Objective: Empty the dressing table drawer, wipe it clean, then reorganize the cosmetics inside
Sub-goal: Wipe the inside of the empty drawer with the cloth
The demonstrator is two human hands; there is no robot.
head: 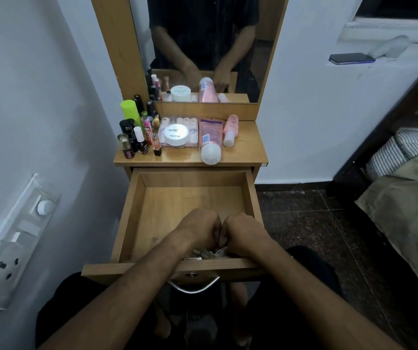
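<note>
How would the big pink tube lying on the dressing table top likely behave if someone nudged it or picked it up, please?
The pink tube lies on its side, and its round white cap sits near the tabletop front edge, so a sideways nudge might roll it off. Its flattened tail suggests a soft, squeezable body.

Setting: bedroom corner of a home. Evidence: narrow light-brown wooden dressing table (248, 152) against a white painted wall (304, 109), with tall wood-framed mirror (210, 46) at the far side. Tabletop stock: upright nail-polish bottles and lipsticks (137, 137) at left, round white lidded jar (176, 134) on a clear plastic box at centre, pink tubes lying at right. Open wooden drawer (190, 195) near. Right: dark-framed bed with beige cover and striped pillow (392, 150). Left wall: white switch and socket panel (13, 243). Floor: dark speckled stone tiles (304, 218).
</note>
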